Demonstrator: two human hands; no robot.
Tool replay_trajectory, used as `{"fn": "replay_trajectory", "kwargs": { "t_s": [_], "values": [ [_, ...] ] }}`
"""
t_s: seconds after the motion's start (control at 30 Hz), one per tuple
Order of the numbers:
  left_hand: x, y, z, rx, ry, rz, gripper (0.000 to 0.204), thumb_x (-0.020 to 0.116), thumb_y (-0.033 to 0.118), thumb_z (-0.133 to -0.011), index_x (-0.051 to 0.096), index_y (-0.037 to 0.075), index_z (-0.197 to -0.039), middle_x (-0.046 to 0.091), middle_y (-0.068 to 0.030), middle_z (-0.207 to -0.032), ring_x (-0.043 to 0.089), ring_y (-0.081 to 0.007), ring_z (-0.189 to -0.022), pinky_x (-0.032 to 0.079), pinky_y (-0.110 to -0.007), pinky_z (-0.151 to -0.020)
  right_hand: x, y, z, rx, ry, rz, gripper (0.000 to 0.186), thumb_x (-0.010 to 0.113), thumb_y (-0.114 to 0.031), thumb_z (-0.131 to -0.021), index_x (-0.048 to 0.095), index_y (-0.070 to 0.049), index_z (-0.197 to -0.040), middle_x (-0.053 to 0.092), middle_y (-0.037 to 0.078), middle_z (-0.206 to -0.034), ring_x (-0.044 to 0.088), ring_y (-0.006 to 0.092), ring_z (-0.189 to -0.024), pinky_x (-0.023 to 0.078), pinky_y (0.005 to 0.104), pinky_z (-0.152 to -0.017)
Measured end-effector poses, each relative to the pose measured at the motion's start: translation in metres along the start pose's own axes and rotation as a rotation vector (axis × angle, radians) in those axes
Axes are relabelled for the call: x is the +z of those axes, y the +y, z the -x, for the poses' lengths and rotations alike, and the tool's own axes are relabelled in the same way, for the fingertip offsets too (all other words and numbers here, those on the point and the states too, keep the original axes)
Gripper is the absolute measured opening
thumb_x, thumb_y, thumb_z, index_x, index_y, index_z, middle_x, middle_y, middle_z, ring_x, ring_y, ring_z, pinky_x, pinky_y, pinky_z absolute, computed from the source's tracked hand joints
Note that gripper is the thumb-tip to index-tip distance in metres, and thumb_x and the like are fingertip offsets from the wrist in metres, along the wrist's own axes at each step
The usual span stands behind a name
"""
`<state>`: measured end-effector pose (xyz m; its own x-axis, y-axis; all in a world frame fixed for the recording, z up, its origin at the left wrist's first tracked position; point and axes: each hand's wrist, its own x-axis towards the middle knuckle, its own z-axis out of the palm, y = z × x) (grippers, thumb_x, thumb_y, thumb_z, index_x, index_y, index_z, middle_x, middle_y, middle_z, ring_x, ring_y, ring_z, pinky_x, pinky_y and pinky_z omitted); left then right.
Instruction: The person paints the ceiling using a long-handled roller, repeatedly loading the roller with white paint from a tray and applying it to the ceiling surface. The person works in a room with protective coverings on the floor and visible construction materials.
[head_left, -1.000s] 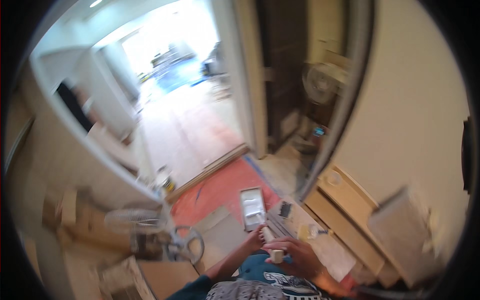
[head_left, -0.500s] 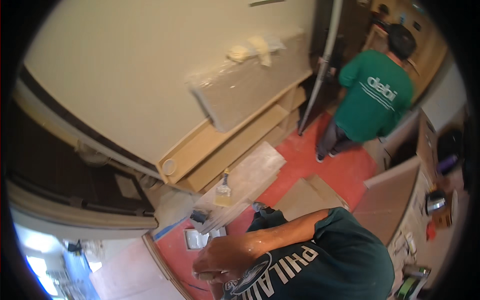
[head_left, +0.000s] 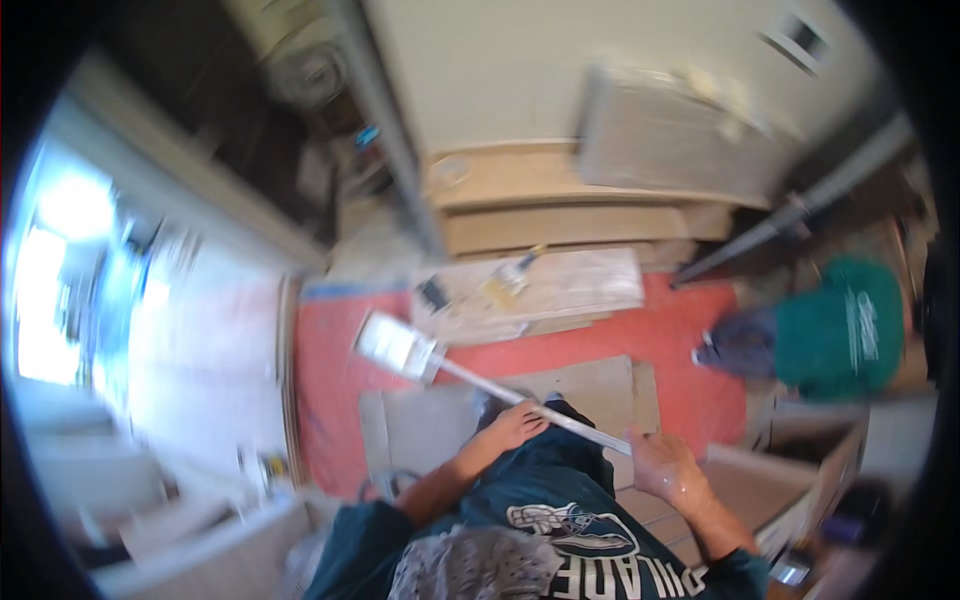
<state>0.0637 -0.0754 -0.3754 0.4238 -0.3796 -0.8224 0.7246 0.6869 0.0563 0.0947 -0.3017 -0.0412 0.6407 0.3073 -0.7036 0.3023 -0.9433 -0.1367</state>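
Note:
My left hand (head_left: 515,425) and my right hand (head_left: 665,465) both grip a long pale pole (head_left: 560,415) that runs across my front. The pole ends in a flat white rectangular head (head_left: 395,345), which hovers over the red floor covering (head_left: 330,370) to my left. My left hand holds the pole nearer the head and my right hand holds its near end. Below the pole lies a flat cardboard sheet (head_left: 590,385). The picture is blurred by motion.
Another person in a green shirt (head_left: 840,335) bends over at the right. Pale boards (head_left: 560,225) are stacked against the wall, with a paintbrush (head_left: 510,280) on a sheet before them. A grey pipe (head_left: 780,225) leans at the right. A bright doorway (head_left: 60,290) lies left.
The view has swung round sharply. My hands were close together low in the picture; now they are spread apart along the pole, and the white head shows to my left.

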Motion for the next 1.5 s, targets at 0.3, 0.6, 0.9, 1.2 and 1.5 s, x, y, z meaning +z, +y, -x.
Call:
{"fn": "replay_trajectory", "kwargs": {
  "t_s": [0.3,0.6,0.9,1.2,1.5],
  "values": [
    [-0.04,-0.059,0.007,0.431,0.22,-0.385,0.036,0.056,0.033,-0.1,0.057,0.002,-0.119,0.067,-0.0138,-0.115,0.071,-0.0262,-0.096,0.061,-0.037,-0.071,0.136,0.084,-0.067,-0.053,-0.011,-0.09,0.039,0.064,-0.017,-0.086,0.056,-0.009,-0.124,0.068,0.027,-0.097,0.066,0.046,-0.093,0.053,0.0534,-0.08],
    [-0.134,-0.144,0.086,0.517,0.644,0.01,0.038,0.05,0.029,-0.103,0.05,0.0,-0.127,0.065,-0.0157,-0.117,0.07,-0.0291,-0.1,0.059,-0.04,-0.079,0.188,0.093,-0.082,-0.192,0.056,-0.205,0.04,0.06,-0.017,-0.089,0.058,-0.007,-0.127,0.067,0.031,-0.098,0.064,0.0477,-0.096,0.052,0.0532,-0.082],
    [-0.166,-0.188,0.106,0.409,0.737,-0.087,0.036,0.054,0.028,-0.101,0.054,-0.002,-0.121,0.066,-0.0166,-0.114,0.071,-0.0296,-0.096,0.06,-0.039,-0.073,0.18,0.119,-0.077,-0.24,0.071,-0.188,0.048,0.065,-0.019,-0.085,0.058,-0.004,-0.131,0.068,0.029,-0.105,0.066,0.0433,-0.1,0.053,0.0491,-0.086],
    [-0.223,-0.166,0.112,0.504,0.75,-0.065,0.044,0.055,0.028,-0.099,0.045,-0.004,-0.128,0.064,-0.0189,-0.114,0.069,-0.0297,-0.095,0.059,-0.043,-0.076,0.181,0.051,-0.133,-0.352,0.179,-0.264,0.048,0.064,-0.014,-0.085,0.058,-0.005,-0.132,0.067,0.029,-0.106,0.065,0.0453,-0.102,0.052,0.0488,-0.09],
    [-0.239,-0.151,0.133,0.55,0.753,-0.027,0.042,0.056,0.027,-0.098,0.045,-0.002,-0.126,0.064,-0.0186,-0.114,0.07,-0.03,-0.093,0.059,-0.044,-0.075,0.192,0.011,-0.189,-0.319,0.096,-0.311,0.05,0.068,-0.022,-0.082,0.061,0.0,-0.127,0.067,0.03,-0.106,0.066,0.0431,-0.102,0.052,0.0464,-0.088]
  ]
}}
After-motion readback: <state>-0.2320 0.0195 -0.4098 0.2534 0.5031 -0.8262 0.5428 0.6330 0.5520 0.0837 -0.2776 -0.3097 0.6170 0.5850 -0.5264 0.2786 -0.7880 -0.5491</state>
